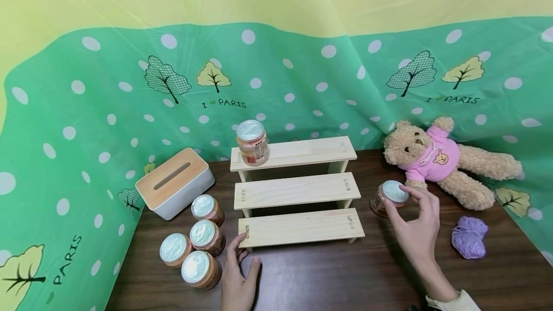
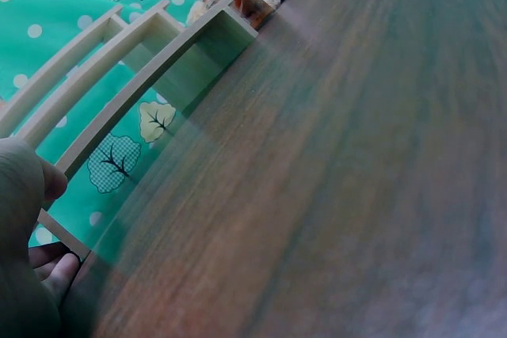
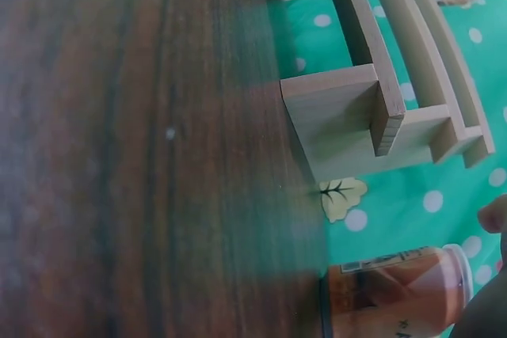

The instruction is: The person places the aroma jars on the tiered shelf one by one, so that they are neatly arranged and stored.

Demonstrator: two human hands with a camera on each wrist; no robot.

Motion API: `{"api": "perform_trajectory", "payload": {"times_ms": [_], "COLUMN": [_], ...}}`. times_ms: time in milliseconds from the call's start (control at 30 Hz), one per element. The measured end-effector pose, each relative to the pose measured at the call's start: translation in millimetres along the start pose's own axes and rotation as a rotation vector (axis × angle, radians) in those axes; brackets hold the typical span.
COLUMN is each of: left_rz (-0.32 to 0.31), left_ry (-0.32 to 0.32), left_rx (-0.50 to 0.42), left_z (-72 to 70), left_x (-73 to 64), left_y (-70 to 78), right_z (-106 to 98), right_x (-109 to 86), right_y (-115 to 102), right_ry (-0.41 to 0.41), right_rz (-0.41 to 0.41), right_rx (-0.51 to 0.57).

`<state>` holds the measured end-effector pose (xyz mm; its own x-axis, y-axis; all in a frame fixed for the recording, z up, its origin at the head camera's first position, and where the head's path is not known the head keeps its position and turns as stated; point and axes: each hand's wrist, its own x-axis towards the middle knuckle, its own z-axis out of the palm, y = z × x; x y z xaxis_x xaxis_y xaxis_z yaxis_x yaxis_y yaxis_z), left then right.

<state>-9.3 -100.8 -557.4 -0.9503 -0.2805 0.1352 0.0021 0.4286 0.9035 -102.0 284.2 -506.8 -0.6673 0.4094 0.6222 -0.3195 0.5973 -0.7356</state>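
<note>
A stepped shelf of pale wood with three boards stands on the dark table. My left hand has its fingers against the left end of the lowest board, the thumb apart from it. In the left wrist view, fingertips are beside the shelf's leg. Right of the shelf, a glass jar with a silvery lid and orange contents is upright on the table. My right hand is over that jar, thumb and index finger spread at its lid. In the right wrist view a fingertip shows just beyond the lid.
Another jar sits on the top board's left end. Several similar jars cluster left of the shelf, before a white tissue box with a wooden top. A teddy bear in pink and purple yarn lie at the right.
</note>
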Motion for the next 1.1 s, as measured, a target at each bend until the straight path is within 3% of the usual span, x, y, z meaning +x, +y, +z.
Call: {"api": "perform_trajectory", "payload": {"times_ms": [533,1100], "left_rz": [-0.02,-0.029], "left_ry": [-0.005,-0.005], "left_rx": [-0.004,0.003], "left_z": [-0.4,-0.5], "left_x": [-0.2,0.9], "left_y": [1.4,2.0], "right_z": [10,15], "right_x": [-6.1,-7.0], "right_y": [15,32], "right_ry": [-0.085,-0.039], "right_rz": [0.241,0.211], "right_rx": [-0.033,-0.013]}}
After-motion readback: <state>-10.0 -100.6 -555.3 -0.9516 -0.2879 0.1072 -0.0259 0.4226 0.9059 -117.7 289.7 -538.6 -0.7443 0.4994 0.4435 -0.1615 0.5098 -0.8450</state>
